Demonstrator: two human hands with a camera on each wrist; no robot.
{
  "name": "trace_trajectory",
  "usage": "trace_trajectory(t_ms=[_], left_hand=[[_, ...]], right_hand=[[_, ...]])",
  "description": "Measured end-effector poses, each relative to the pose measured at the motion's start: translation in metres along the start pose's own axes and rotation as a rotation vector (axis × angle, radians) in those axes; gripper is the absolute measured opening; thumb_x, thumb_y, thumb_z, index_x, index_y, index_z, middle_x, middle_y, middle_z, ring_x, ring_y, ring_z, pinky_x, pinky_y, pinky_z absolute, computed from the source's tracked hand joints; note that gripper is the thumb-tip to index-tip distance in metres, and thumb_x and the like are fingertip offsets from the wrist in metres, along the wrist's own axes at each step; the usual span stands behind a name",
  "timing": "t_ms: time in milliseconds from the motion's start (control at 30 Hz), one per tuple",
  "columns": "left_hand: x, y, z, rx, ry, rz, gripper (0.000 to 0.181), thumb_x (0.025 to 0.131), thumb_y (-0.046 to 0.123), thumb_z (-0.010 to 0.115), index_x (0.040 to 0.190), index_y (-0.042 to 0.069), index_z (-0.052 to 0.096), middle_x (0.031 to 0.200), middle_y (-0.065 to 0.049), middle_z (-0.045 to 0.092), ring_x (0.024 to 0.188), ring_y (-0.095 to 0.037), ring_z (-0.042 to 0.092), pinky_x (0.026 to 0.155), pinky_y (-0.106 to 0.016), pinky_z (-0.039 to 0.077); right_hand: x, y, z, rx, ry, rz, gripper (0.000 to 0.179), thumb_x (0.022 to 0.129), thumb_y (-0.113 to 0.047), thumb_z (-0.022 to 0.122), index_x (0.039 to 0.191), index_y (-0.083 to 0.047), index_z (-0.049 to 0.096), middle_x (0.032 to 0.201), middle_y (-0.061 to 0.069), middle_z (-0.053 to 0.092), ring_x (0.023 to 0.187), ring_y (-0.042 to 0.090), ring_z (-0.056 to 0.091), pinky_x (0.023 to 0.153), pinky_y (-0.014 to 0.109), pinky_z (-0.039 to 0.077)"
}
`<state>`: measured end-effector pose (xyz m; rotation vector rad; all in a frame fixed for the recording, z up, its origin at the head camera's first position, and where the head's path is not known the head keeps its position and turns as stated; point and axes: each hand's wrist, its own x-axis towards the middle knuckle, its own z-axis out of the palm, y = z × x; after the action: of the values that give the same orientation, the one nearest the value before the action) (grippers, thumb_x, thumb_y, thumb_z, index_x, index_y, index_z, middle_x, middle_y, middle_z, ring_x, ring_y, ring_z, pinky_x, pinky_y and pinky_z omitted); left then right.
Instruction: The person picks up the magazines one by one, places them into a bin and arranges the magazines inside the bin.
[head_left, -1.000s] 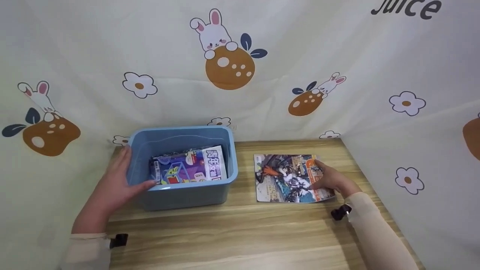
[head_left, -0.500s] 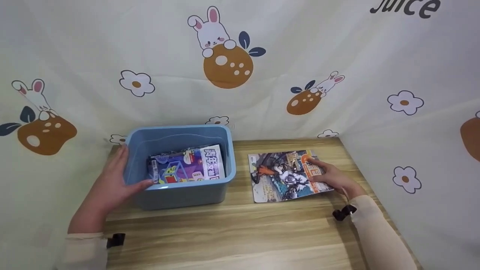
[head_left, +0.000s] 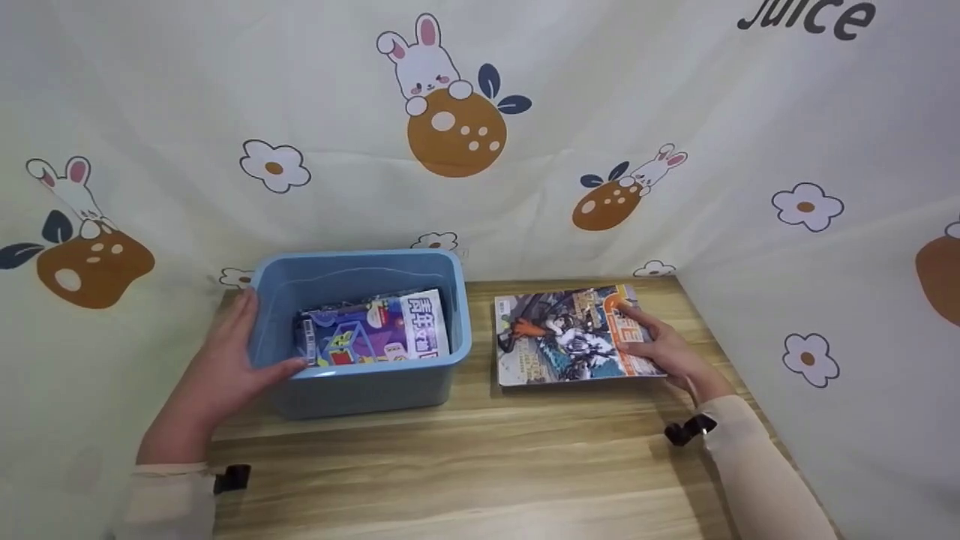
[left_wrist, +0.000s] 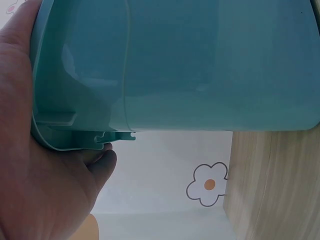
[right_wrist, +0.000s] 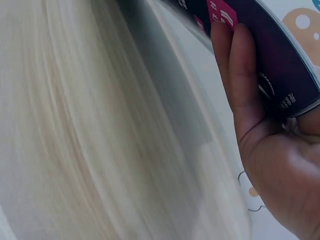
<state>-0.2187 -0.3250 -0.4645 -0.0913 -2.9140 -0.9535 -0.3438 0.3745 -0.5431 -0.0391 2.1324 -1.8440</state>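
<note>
A blue plastic storage bin (head_left: 367,396) stands at the left of the table. My left hand (head_left: 217,367) grips its near left corner, thumb at the front rim and fingers along the left side. In the left wrist view, fingers reach around the rim of the bin (left_wrist: 175,65). Inside the bin lies a purple magazine (head_left: 364,337) with a white title strip. To its right, my right hand (head_left: 667,352) holds a colorful illustrated magazine (head_left: 559,345) by its right edge, raised off the table. The right wrist view shows fingers under its dark back cover (right_wrist: 280,55).
The wood-grain table (head_left: 465,465) meets a pale curtain (head_left: 345,202) printed with rabbits, oranges and flowers at the back and both sides. More printed items, mostly covered, seem to lie beneath the purple magazine.
My right hand has lifted the illustrated magazine off the table, its left end rising last, with a slight shift leftward. The left hand keeps its grip on the bin.
</note>
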Motion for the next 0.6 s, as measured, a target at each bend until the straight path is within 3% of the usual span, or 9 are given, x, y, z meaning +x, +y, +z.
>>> trace_trajectory(t_ms=[267,600], left_hand=[[-0.001,0.001,-0.001,-0.003,0.005,0.008,0.136,0.090,0.072,0.081,0.178,0.013,-0.005,0.184,-0.021,-0.006,0.166,-0.057,0.004,0.114,-0.090,0.024],[0.000,0.000,0.000,0.005,0.016,0.015,0.136,0.090,0.072,0.081,0.178,0.012,-0.003,0.185,-0.021,-0.005,0.165,-0.058,0.006,0.113,-0.089,0.026]], right_hand=[[-0.006,-0.021,0.011,0.091,0.041,-0.059,0.093,0.100,0.001,0.079,0.176,-0.026,0.034,0.127,0.014,0.070,0.089,0.023,0.080,0.080,0.036,0.068],[-0.010,-0.050,0.023,0.100,0.084,-0.057,0.093,0.100,-0.003,0.082,0.175,-0.034,0.036,0.140,0.017,0.060,0.090,0.022,0.079,0.079,0.032,0.068]])
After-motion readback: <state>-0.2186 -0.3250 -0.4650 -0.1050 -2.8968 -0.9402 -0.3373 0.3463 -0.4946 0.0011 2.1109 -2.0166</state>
